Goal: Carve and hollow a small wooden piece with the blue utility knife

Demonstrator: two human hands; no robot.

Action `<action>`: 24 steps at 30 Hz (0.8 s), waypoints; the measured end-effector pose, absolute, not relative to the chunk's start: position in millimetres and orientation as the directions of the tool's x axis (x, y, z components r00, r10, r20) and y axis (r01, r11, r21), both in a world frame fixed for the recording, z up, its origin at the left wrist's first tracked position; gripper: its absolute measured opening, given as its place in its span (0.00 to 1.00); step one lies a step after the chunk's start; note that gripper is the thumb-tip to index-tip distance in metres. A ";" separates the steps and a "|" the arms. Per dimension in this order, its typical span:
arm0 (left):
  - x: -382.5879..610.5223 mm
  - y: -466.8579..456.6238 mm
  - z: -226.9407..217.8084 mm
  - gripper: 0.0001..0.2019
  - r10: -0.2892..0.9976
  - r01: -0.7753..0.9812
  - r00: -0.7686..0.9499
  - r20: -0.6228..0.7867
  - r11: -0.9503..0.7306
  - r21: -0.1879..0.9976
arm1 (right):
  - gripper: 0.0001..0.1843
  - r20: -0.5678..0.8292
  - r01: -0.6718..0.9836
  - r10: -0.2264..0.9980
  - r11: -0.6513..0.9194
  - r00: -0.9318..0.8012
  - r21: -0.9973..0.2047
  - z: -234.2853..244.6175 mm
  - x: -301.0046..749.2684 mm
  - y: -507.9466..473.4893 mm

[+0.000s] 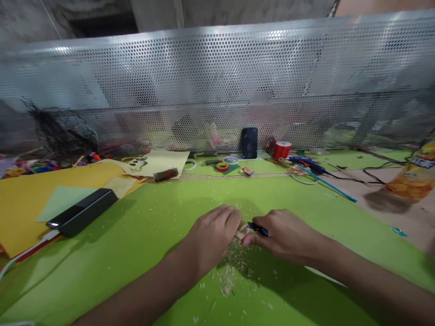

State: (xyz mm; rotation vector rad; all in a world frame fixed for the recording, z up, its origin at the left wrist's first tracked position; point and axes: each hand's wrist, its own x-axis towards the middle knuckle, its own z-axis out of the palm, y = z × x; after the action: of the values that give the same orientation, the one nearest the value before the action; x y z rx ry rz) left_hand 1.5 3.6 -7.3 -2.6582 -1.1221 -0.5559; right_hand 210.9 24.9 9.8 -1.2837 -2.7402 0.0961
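Pale wood-like piece (pixel 242 231), rough, whittled; smooth black cutter (pixel 258 228); thin curled shavings (pixel 228 277) heaped below on smooth green tabletop (pixel 88 276). One piece, one cutter; three tape rolls (pixel 222 167) along far edge. Piece mid-width of tabletop, in from far edge, exposed end toward right hand (pixel 285 235); full axis hidden. Cutter roughly crosswise, tip leftward. Left hand (pixel 215 233) curled tight round piece; right closed round cutter, thumb by piece.

I grip a matt, wood-like piece (pixel 241 232) and a smooth, plastic-looking tool (pixel 259 229) — the shavings (pixel 227 281) look dry and rough, the green surface (pixel 152 217) smooth with a faint sheen, the perforated panel (pixel 217 81) shiny metal
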 end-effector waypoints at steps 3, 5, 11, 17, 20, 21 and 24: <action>2.4 2.1 -7.5 0.19 0.665 0.748 0.626 0.408 -0.660 -0.071 | 0.36 0.070 0.771 0.780 0.626 -0.622 -0.115 9.3 209.5 25.1; 2.1 1.2 -6.8 0.20 0.675 0.750 0.620 0.400 -0.660 -0.049 | 0.36 0.060 0.768 0.778 0.627 -0.625 -0.131 10.4 209.1 25.6; 2.3 0.4 -4.5 0.12 0.706 0.666 0.622 0.338 -0.704 0.246 | 0.34 0.041 0.683 0.711 0.688 -0.702 -0.247 14.8 212.2 27.9; 6.0 0.2 -11.7 0.14 0.763 0.593 0.601 0.239 -0.626 0.506 | 0.29 0.084 0.598 0.644 0.744 -0.760 -0.297 18.7 212.8 22.3; 5.4 0.5 -13.3 0.14 0.779 0.608 0.577 0.245 -0.610 0.508 | 0.27 0.082 0.625 0.669 0.726 -0.739 -0.287 22.3 211.2 17.6; 5.1 0.7 -13.0 0.14 0.780 0.616 0.573 0.252 -0.613 0.494 | 0.27 0.083 0.631 0.675 0.721 -0.733 -0.287 22.7 210.8 16.7; 4.2 0.6 -10.3 0.14 0.774 0.649 0.570 0.277 -0.630 0.426 | 0.25 0.096 0.628 0.678 0.718 -0.729 -0.302 19.8 210.4 16.4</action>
State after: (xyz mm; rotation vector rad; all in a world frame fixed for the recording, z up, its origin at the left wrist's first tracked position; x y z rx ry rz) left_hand 4.2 0.6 -10.3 -3.0227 -1.4049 -0.7720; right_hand 210.4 16.4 19.8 -1.0468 -2.7232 0.3700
